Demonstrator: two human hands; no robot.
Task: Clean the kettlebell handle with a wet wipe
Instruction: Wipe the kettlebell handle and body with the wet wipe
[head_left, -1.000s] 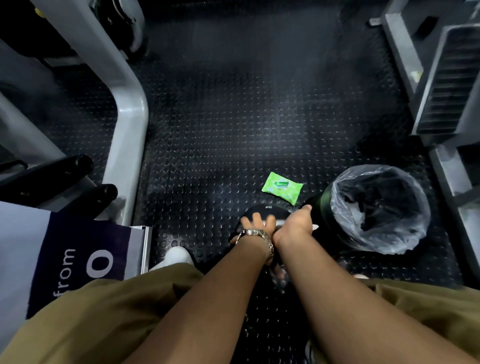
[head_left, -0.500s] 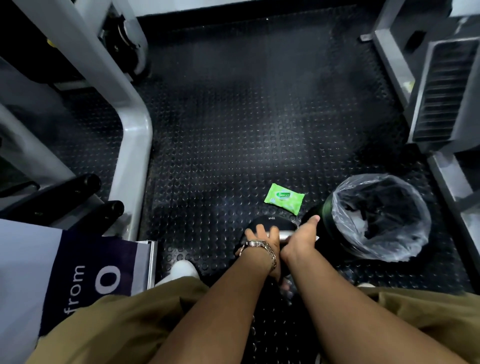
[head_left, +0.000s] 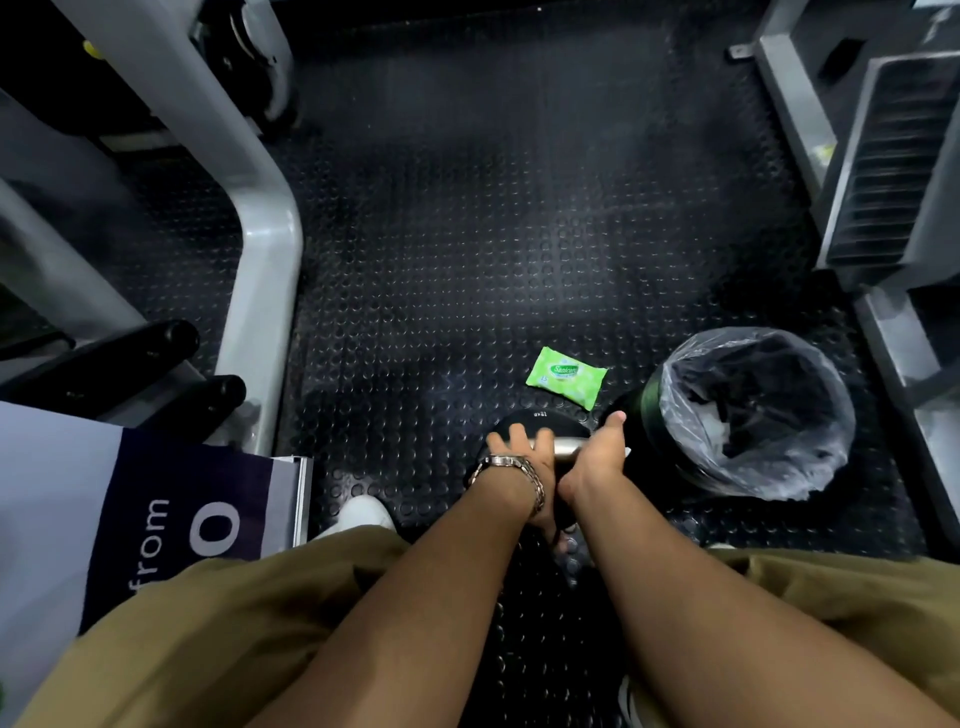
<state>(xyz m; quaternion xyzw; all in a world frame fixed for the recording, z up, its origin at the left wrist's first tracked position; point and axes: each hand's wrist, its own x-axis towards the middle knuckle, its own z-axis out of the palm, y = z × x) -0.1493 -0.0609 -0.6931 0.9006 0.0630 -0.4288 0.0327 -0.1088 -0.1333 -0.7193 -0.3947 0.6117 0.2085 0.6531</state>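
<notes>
Sitting lower centre of frame, black round kettlebell (head_left: 540, 418); its steel handle (head_left: 563, 447) is gripped by R hand (head_left: 597, 457) w/ white wet wipe (head_left: 628, 451), thumb newly stuck out, so rubbing's underway. L hand (head_left: 524, 452) drapes handle's left end, grip unclear.

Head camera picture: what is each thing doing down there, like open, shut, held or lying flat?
kettlebell handle, gripped by the right hand.
left hand, fingers spread on the kettlebell.
wipe pack, lying flat on the floor, untouched.
bin, upright, lined with a bag, open on top.
</notes>
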